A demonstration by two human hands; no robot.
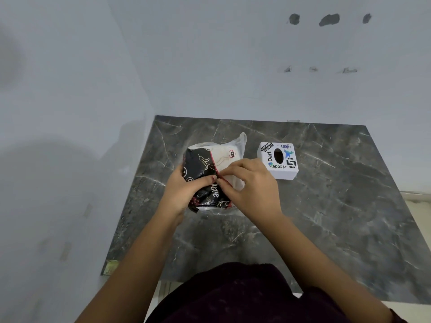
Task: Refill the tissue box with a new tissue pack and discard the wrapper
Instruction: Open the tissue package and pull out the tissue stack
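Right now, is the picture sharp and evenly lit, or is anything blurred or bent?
Head view: soft light, faint shadows on the left wall; slight blur on both hands, left hand and right hand, at the tissue pack; wide-angle bending of the marble table edges.

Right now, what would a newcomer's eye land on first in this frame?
Both hands, left and right, pinch the black-and-white tissue pack at the centre of the dark marble table. Just right of it stands a white tissue box covered in stickers, its oval opening empty.
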